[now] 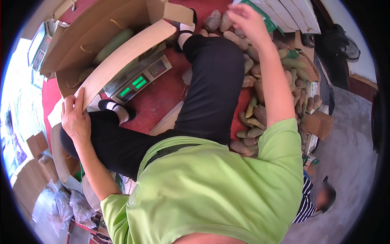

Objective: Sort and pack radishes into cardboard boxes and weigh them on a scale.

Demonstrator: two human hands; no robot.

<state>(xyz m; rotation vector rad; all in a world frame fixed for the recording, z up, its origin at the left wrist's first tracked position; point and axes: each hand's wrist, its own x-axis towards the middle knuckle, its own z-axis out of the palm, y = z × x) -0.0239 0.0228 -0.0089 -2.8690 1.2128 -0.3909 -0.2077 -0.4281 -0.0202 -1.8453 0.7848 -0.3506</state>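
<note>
1 left hand point(76, 121), grip clamped on 1 carton point(129, 53); 1 right hand point(247, 21) near many tubers point(235, 40), grip: cannot tell.

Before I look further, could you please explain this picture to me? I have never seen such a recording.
No machine appears here: a person works with bare hands. The picture comes from a wide fisheye camera on their head, looking down; straight edges bend. The left hand touches the rim of a cardboard box with a long green vegetable inside. The right hand is over tubers piled on the red floor; whether it touches one is unclear. A weighing scale stands by the box.
</note>
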